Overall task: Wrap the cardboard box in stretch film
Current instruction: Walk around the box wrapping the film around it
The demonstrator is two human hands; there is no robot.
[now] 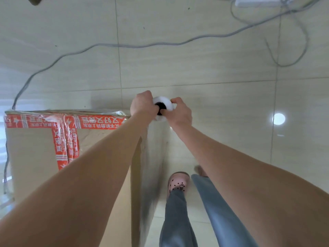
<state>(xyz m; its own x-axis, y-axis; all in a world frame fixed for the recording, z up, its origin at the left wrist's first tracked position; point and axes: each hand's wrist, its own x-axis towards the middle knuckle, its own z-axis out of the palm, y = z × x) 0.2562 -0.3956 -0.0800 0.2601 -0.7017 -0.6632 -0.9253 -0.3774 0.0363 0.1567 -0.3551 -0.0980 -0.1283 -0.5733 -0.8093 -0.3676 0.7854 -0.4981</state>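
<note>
Nearest the camera, two legs in grey-blue jeans (178,220) and a pink perforated clog (178,182) are seen on the tiled floor (222,65), just beside the right side of the cardboard box (33,154). Both bare forearms are extended forward over the box. The left hand (142,105) and the right hand (181,114) are curled round the white stretch film roll (162,101), which is held upright at the box's far right corner, its dark core visible between them. A sheet of stretch film (154,161) is drawn along the right side. The box top is sealed with orange printed tape (59,139) under glossy film; its contents are hidden. Beyond, a grey cable (106,45) and a white power strip (258,1) lie on the floor.
</note>
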